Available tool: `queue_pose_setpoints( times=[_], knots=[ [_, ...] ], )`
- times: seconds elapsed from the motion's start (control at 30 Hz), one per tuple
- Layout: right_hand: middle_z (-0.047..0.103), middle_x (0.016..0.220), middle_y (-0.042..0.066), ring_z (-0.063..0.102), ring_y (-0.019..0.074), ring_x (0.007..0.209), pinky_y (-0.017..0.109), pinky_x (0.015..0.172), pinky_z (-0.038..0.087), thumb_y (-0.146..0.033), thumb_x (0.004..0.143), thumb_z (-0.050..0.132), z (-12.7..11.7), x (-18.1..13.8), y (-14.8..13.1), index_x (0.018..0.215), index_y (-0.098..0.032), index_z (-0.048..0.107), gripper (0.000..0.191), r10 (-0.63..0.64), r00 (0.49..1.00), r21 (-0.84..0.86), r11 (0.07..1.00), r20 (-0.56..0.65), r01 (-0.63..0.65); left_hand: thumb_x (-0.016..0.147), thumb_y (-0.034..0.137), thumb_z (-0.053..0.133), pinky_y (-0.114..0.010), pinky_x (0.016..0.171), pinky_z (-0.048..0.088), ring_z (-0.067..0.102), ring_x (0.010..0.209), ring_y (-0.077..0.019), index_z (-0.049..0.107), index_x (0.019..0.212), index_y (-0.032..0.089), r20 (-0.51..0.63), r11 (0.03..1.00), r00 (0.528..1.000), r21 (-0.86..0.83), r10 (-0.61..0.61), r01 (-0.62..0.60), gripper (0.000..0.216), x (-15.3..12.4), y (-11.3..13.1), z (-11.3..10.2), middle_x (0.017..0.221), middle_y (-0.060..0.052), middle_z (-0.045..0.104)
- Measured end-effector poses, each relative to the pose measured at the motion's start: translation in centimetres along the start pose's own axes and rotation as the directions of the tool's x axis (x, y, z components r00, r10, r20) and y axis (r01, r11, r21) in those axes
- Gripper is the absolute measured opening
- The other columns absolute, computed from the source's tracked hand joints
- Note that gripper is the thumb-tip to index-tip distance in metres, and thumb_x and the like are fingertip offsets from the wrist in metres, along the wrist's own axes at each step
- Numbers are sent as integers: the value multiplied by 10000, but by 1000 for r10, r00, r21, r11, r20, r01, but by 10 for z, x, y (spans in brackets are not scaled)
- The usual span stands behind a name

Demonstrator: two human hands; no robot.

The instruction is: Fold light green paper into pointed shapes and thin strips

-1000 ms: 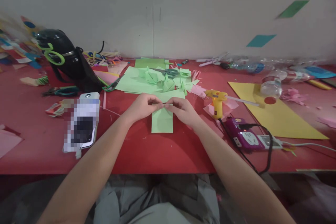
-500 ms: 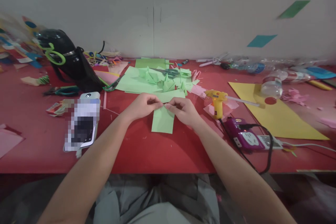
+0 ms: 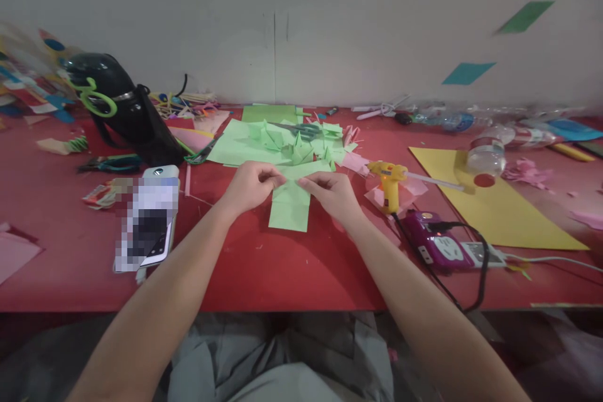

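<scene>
A light green paper strip (image 3: 289,208) lies on the red table (image 3: 282,270) in front of me. My left hand (image 3: 250,184) pinches its upper left part with fingers closed. My right hand (image 3: 330,193) pinches the upper right part, thumb and fingers pressed on a fold. Both hands meet at the top of the strip, just below a heap of folded green paper pieces (image 3: 287,143).
A phone (image 3: 149,218) lies at left near a black helmet (image 3: 117,103) and pliers (image 3: 110,163). Scissors (image 3: 301,129) rest on the green heap. A yellow glue gun (image 3: 389,181), purple power strip (image 3: 436,245), yellow sheet (image 3: 499,207) and plastic bottle (image 3: 487,154) sit at right.
Both hands and the green strip have shifted slightly away from me, toward the green heap. The top of the strip is now folded into a slanted crease between my fingers.
</scene>
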State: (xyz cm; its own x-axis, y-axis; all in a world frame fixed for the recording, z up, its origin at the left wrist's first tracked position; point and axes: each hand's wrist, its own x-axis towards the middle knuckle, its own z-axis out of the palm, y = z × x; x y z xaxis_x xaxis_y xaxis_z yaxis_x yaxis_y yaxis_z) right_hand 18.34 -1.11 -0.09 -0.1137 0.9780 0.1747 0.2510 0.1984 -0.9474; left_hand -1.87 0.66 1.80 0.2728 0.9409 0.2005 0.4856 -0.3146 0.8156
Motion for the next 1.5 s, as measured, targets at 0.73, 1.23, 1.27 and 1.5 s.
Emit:
queue_pose_setpoints(
  times=[0.73,1.23,1.27,1.5],
  knots=[
    [713,843,50,659,203,795,343,737,529,-401,740,726,2,4,8,912,-176,679,287,67,997,217,975,-44,-56,701,198,691,-259,616,524,647,653,-148,577,938,182,8,927,989,-348,-147,140,263,-1,-2,14,737,-8,677],
    [586,1295,101,563,249,1182,389,916,512,-487,941,515,7,0,4,1102,-261,735,354,-241,970,-103,965,15,242,738,156,688,-288,598,584,685,763,-187,599,1024,158,54,875,980,-443,-191,195,299,-1,2,28,956,-86,712],
    [603,1266,98,595,236,1109,378,878,527,-477,918,558,7,1,6,1109,-262,729,335,-223,975,-67,972,6,223,746,159,680,-288,600,580,685,770,-189,604,1058,162,69,876,982,-442,-178,190,321,-1,2,29,963,-86,712],
    [653,1052,78,630,179,859,348,782,538,-382,748,755,6,5,12,1298,-213,551,611,-108,993,82,990,-41,111,806,172,587,-312,743,570,680,808,-174,624,1141,158,201,820,975,-540,-97,192,337,-2,5,29,971,-77,715]
  ],
)
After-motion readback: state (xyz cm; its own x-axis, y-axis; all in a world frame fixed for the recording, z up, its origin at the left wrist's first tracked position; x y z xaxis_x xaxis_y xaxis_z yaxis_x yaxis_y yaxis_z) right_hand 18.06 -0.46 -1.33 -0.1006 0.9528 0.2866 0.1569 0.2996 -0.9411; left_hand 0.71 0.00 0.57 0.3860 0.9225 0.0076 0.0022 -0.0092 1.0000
